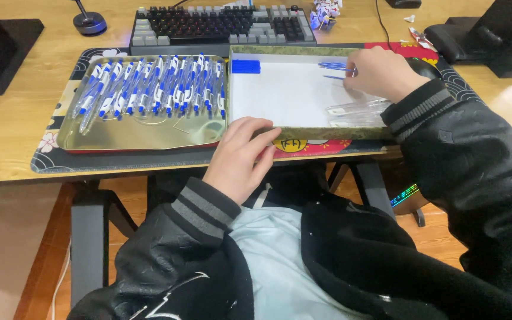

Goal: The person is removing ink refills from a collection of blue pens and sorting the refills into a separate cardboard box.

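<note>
Black jacket sleeves with grey-striped ribbed cuffs fill the bottom of the view, soft and matte over a pale blue shirt. From them the left hand rests with loosely curled fingers on the near rim of the white-lined tray, pressing rather than grasping anything, which steadies that shallow box against sliding. At the tray's far right corner the right hand pinches the end of a thin blue refill, with another blue piece or two lying just beyond it; fingertips cover the contact, so the exact pinch is my best reading. Such a slim, smooth rod is best taken near its end with thumb and forefinger, lifted flat so it does not flex or roll. Clear plastic pen barrels lie glossy and nearly invisible against the white lining, just nearer than the right hand, and a small blue block sits in the tray's far left corner. Left of the tray, touching it, a gold metal tin lid holds a tidy row of assembled blue-and-white pens. Beyond the tray stands a grey mechanical keyboard.
</note>
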